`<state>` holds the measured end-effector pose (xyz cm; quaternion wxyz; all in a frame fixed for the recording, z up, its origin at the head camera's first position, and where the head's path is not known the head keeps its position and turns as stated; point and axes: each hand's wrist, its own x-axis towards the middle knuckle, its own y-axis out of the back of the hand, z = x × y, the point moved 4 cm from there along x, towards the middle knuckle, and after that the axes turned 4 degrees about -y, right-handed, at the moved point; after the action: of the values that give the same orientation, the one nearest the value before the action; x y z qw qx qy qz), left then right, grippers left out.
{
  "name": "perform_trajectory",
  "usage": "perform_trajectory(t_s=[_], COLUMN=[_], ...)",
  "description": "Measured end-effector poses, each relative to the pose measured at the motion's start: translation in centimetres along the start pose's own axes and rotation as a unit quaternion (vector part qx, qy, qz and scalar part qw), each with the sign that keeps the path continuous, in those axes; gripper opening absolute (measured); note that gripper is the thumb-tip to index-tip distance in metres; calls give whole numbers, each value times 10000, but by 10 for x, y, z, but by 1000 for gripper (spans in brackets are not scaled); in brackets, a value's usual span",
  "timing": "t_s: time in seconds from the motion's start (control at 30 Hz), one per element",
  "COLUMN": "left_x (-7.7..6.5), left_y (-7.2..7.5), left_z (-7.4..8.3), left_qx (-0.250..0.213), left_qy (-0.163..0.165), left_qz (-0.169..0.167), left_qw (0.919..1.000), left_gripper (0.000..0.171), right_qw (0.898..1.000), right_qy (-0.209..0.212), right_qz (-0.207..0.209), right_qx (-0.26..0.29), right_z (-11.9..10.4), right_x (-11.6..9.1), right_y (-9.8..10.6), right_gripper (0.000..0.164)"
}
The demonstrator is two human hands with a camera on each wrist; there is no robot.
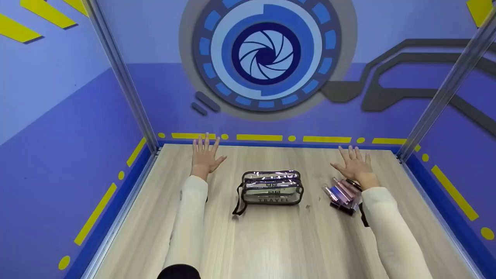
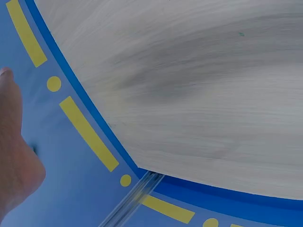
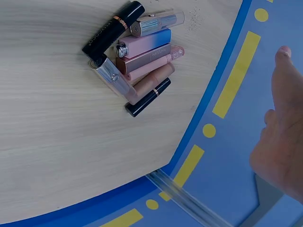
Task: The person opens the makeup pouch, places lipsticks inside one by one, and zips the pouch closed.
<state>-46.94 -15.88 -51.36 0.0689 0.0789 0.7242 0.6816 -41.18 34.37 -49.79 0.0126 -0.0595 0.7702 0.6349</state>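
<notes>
My left hand [image 1: 204, 157] is held out with fingers straight and spread, over the back left of the table, holding nothing. Likewise spread, my right hand [image 1: 355, 167] hovers just beyond a pile of lipsticks [image 1: 341, 193]. Between the hands sits a clear travel pouch [image 1: 272, 190] with black trim, a wrist strap at its left and the word TRAVEL on its front. In the right wrist view the pile shows a black tube [image 3: 113, 33], a pink-and-blue lipstick [image 3: 144, 43] and several other tubes, lying close together. The right hand [image 3: 284, 123] is apart from them there.
The wood-grain table [image 1: 255, 240] is bounded by blue panels with yellow marks at the back and sides. Metal posts [image 1: 126, 77] rise at both back corners. A dark round object [image 1: 179, 272] shows at the bottom edge by the left sleeve.
</notes>
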Motion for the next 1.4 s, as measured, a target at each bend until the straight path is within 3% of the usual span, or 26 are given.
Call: perform_trajectory(t_s=[0.27,0.43,0.67,0.8,1.0,1.23,1.4], left_x=[1,-1,-7,-4,-15,-34,-40], left_y=[-3,-1,6,0,-10,-28,-40], left_z=[7,13,30,37,50,63,76], left_qx=[268,352,-412,-695,-1382,-1465,-1663], left_qy=[-47,-326,-626,-719,-740,-986,-1288], left_qz=[-352,-441,-506,-624,-1009,-1579,-1724], left_qw=[9990,9979,9959,9930,9825,9715,9623], left_gripper=[76,74,52,50,64,97,104], right_qw=[9997,9986,9896,9842,9815,9773,9775], right_qy=[66,186,600,1018,1453,1915,2017], right_qz=[-192,-394,-1134,-1250,-1223,-907,-482], right_qx=[100,301,650,726,262,-14,-395], right_z=[-3,-10,-46,-78,-120,-161,-175], right_x=[1,3,7,8,7,-2,-4], right_y=[-6,-8,-5,-2,-6,-4,-4], right_gripper=[79,76,70,67,58,44,36])
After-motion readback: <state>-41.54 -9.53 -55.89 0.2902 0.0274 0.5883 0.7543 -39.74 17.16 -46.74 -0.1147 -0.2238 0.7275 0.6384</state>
